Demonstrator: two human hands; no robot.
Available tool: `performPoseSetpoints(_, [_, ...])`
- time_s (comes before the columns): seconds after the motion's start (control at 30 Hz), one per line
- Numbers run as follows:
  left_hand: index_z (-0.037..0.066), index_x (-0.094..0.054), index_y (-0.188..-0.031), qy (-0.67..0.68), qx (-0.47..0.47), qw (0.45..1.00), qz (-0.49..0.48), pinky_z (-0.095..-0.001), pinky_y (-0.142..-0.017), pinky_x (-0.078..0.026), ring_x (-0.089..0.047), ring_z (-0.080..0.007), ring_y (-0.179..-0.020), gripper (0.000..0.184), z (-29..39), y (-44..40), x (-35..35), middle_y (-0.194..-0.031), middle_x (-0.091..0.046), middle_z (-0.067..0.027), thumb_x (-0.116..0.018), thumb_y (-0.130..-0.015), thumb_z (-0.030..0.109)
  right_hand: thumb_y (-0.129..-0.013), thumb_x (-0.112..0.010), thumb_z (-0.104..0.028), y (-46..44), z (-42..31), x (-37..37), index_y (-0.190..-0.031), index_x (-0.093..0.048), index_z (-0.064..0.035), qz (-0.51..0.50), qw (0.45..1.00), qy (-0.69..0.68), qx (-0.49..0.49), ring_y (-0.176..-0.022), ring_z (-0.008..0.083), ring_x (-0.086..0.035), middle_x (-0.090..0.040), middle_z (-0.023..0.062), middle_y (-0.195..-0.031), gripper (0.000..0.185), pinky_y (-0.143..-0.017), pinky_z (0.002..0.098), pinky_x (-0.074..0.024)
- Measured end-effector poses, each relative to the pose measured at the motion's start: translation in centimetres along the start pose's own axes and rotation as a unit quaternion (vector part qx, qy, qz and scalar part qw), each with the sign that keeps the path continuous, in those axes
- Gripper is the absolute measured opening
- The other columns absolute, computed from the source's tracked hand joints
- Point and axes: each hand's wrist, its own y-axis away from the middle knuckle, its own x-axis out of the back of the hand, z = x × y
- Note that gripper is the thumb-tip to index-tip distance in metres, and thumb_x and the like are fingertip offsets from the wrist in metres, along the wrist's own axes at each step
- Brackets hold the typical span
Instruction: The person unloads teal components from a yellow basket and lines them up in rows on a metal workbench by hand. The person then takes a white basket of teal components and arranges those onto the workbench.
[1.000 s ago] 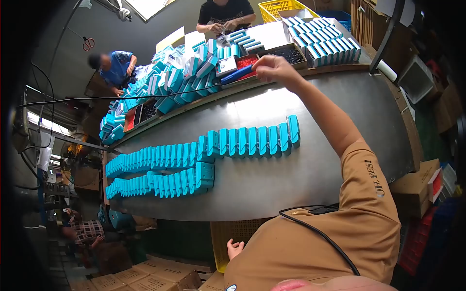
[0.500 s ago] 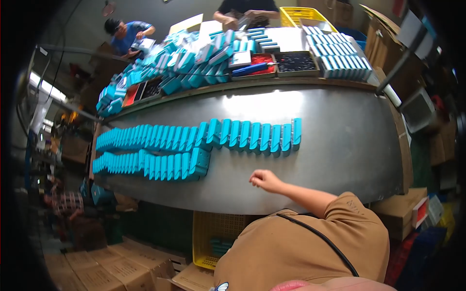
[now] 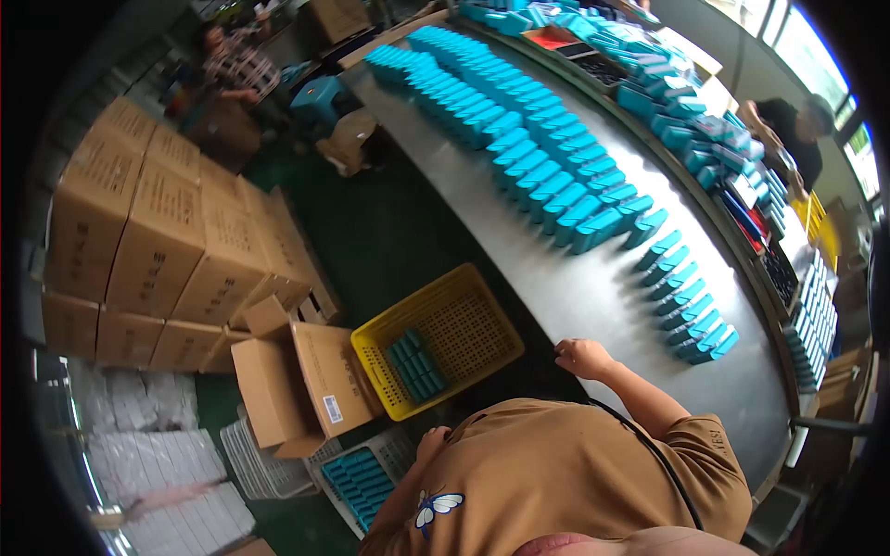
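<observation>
By the table's bare edge [image 3: 554, 320], right hand [image 3: 581, 357] loosely closed, seemingly empty (left hand's [image 3: 434, 441] grip unclear).

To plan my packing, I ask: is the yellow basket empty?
No, a group of teal boxes lies inside the yellow basket.

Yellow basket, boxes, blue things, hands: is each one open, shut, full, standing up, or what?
Yellow basket: open, partly filled.
Near box: open, flaps out.
Stacked boxes: look shut.
Blue things on the table: standing in rows.
Right hand: fingers bent, by the table edge.
Left hand: low, beside the shirt; fingers unclear.
</observation>
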Motion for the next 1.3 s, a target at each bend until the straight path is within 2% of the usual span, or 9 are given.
performPoseSetpoints(0.1, [0.011, -0.063, -0.120, 0.059, -0.004, 0.998, -0.001, -0.0405, -0.094, -0.047, -0.058, -0.0319, -0.110, 0.036, -4.3, 0.0, -0.6, -0.119, -0.062, -0.0126, -0.063, -0.086, 0.022, -0.087, -0.063, -0.031, -3.9, -4.8, -0.8, -0.111, -0.065, -0.0080, -0.011, 0.999, 0.029, 0.013, -0.085, 0.0295, -0.067, -0.070, 0.0096, -0.087, 0.034, -0.076, 0.0393, -0.0534])
performPoseSetpoints(0.2, [0.009, -0.066, -0.109, 0.107, -0.022, 0.991, 0.078, -0.0396, -0.088, -0.049, -0.061, -0.0311, -0.103, 0.026, -7.9, 0.2, -0.3, -0.109, -0.065, -0.0135, -0.061, -0.084, 0.016, -0.087, -0.064, -0.030, -7.2, -10.9, -3.6, -0.114, -0.063, -0.0073, -0.050, 0.991, 0.105, 0.063, -0.084, 0.0292, -0.067, -0.070, 0.0088, -0.088, 0.036, -0.075, 0.0402, -0.0533])
performPoseSetpoints(0.37, [0.004, -0.058, -0.074, 0.160, -0.052, 0.967, 0.190, -0.0434, -0.068, -0.049, -0.062, -0.0351, -0.079, 0.003, -13.9, -1.3, 0.8, -0.079, -0.062, -0.0153, -0.056, -0.074, 0.003, -0.088, -0.062, -0.033, -10.4, -21.5, -10.7, -0.116, -0.062, -0.0063, -0.141, 0.984, 0.057, 0.094, -0.088, 0.0313, -0.067, -0.070, 0.0126, -0.091, 0.039, -0.077, 0.0413, -0.0537])
performPoseSetpoints(0.6, [0.006, -0.056, -0.074, 0.190, -0.018, 0.979, 0.078, -0.0450, -0.066, -0.048, -0.061, -0.0353, -0.076, 0.003, -20.3, -4.4, 0.9, -0.075, -0.061, -0.0145, -0.059, -0.075, 0.004, -0.091, -0.060, -0.035, -15.7, -24.9, -19.5, -0.121, -0.060, -0.0071, -0.271, 0.960, 0.060, 0.020, -0.095, 0.0302, -0.066, -0.069, 0.0111, -0.100, 0.041, -0.083, 0.0409, -0.0526])
performPoseSetpoints(0.77, [0.008, -0.052, -0.083, 0.221, 0.056, 0.974, 0.004, -0.0449, -0.067, -0.048, -0.062, -0.0336, -0.077, 0.011, -24.1, -13.1, 0.9, -0.077, -0.062, -0.0123, -0.062, -0.081, 0.007, -0.095, -0.053, -0.037, -23.9, -20.7, -26.2, -0.122, -0.059, -0.0074, -0.343, 0.932, 0.103, -0.051, -0.103, 0.0290, -0.063, -0.067, 0.0116, -0.108, 0.041, -0.088, 0.0417, -0.0505])
performPoseSetpoints(0.83, [0.008, -0.053, -0.093, 0.256, 0.084, 0.962, 0.032, -0.0444, -0.069, -0.049, -0.063, -0.0342, -0.080, 0.013, -27.0, -18.7, -2.0, -0.083, -0.064, -0.0133, -0.062, -0.084, 0.011, -0.096, -0.050, -0.038, -28.1, -17.5, -30.2, -0.122, -0.059, -0.0067, -0.365, 0.921, 0.123, -0.062, -0.103, 0.0280, -0.063, -0.067, 0.0117, -0.108, 0.041, -0.087, 0.0418, -0.0507])
performPoseSetpoints(1.0, [0.005, -0.053, -0.122, 0.285, 0.201, 0.934, 0.073, -0.0434, -0.081, -0.049, -0.062, -0.0334, -0.093, 0.039, -33.0, -32.9, -4.1, -0.099, -0.063, -0.0170, -0.064, -0.086, 0.017, -0.097, -0.048, -0.035, -40.7, -10.0, -40.3, -0.123, -0.058, -0.0036, -0.365, 0.909, 0.016, -0.200, -0.102, 0.0278, -0.064, -0.066, 0.0155, -0.110, 0.042, -0.087, 0.0425, -0.0502])
performPoseSetpoints(1.2, [-0.008, -0.041, -0.130, 0.127, 0.252, 0.942, 0.182, -0.0484, -0.091, -0.048, -0.056, -0.0428, -0.108, 0.060, -40.4, -48.2, -7.1, -0.117, -0.057, -0.0284, -0.067, -0.083, 0.018, -0.093, -0.057, -0.038, -54.9, -7.1, -52.2, -0.140, -0.043, 0.0013, -0.209, 0.974, 0.031, -0.084, -0.109, 0.0323, -0.062, -0.060, 0.0226, -0.123, 0.063, -0.094, 0.0423, -0.0493])
performPoseSetpoints(1.3, [-0.010, -0.036, -0.132, 0.111, 0.263, 0.924, 0.255, -0.0491, -0.094, -0.046, -0.050, -0.0435, -0.116, 0.067, -41.4, -53.2, -9.4, -0.123, -0.052, -0.0300, -0.069, -0.081, 0.018, -0.083, -0.068, -0.048, -60.1, -6.5, -59.8, -0.146, -0.028, 0.0041, -0.057, 0.998, 0.031, -0.001, -0.109, 0.0328, -0.062, -0.060, 0.0242, -0.122, 0.092, -0.093, 0.0418, -0.0503])
